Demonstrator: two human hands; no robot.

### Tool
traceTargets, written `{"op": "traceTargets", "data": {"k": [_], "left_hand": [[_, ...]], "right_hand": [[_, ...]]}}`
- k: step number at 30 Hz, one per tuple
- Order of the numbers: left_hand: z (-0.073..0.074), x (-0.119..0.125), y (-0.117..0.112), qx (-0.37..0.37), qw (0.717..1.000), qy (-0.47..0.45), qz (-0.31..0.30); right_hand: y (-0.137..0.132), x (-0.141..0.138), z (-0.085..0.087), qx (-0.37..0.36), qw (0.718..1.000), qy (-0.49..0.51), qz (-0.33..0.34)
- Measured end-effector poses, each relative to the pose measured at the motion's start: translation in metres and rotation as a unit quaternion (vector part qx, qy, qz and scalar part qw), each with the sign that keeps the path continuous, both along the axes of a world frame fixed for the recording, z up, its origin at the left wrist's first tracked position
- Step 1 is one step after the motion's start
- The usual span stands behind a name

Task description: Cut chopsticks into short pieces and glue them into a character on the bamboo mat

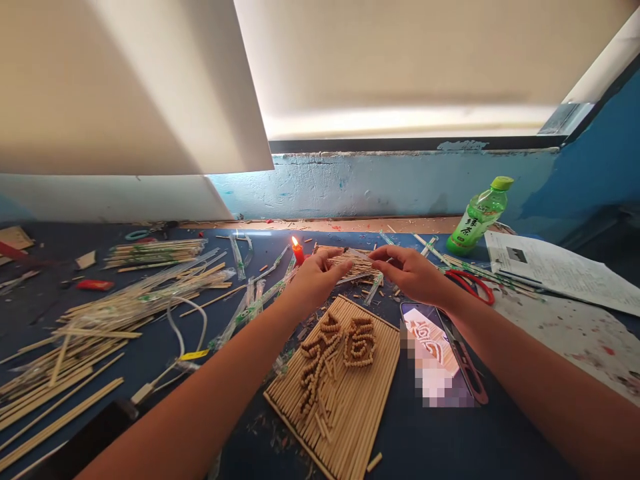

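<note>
My left hand point(316, 277) and my right hand point(410, 272) are both raised over the blue table point(150, 347), fingers pinched on the two ends of a thin bamboo stick point(361, 254). The stick lies level between them, just right of a lit red candle point(298, 251). Below my hands lies a mat of bamboo sticks point(350, 400) with small stick pieces glued on it in the shape of characters point(340, 347). A phone point(434, 353) with a picture on its screen lies to the right of the mat.
Heaps of wrapped and loose bamboo chopsticks point(100, 320) cover the left of the table. A green tea bottle point(479, 217) stands at the back right, beside red scissors point(470, 283) and a newspaper point(555, 270). A red lighter point(95, 285) and a white cable point(185, 333) lie left.
</note>
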State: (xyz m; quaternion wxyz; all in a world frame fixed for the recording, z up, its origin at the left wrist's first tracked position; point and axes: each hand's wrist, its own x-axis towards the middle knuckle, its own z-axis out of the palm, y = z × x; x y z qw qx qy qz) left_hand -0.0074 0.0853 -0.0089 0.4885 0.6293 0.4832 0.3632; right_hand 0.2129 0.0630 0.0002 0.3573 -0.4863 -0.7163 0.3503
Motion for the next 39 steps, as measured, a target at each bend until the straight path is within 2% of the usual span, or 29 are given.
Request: {"op": "traceTargets", "data": {"k": [6,11,14,19,23,26,29,34,36,39], "left_hand": [[-0.003,0.003,0.015,0.016,0.999,0.025,-0.026],[-0.004,-0.014,0.017,0.003,0.996,0.093,-0.020],[-0.002,-0.028,0.013,0.007,0.987,0.158,-0.020],[0.006,-0.044,0.002,0.030,0.970,0.243,-0.001],[0.012,-0.051,-0.006,0.027,0.966,0.256,0.031],[0.016,-0.059,-0.009,0.007,0.967,0.248,0.064],[0.015,-0.072,-0.008,-0.028,0.970,0.220,0.098],[0.003,-0.097,-0.001,-0.051,0.984,0.103,0.137],[-0.004,-0.103,-0.001,-0.052,0.989,0.044,0.135],[-0.015,-0.104,-0.003,-0.058,0.992,-0.024,0.110]], "right_hand": [[0.003,0.008,0.003,-0.005,0.998,0.041,-0.043],[0.024,0.051,0.009,0.000,0.984,0.113,-0.141],[0.031,0.077,0.014,0.009,0.974,0.123,-0.188],[0.027,0.085,0.018,-0.013,0.985,0.032,-0.171],[0.019,0.076,0.022,0.049,0.980,-0.087,-0.174],[0.015,0.073,0.026,0.124,0.961,-0.150,-0.198],[0.016,0.073,0.028,0.172,0.943,-0.173,-0.227],[0.021,0.077,0.026,0.237,0.913,-0.169,-0.287],[0.020,0.077,0.027,0.239,0.911,-0.161,-0.295],[0.018,0.074,0.025,0.203,0.926,-0.153,-0.278]]}}
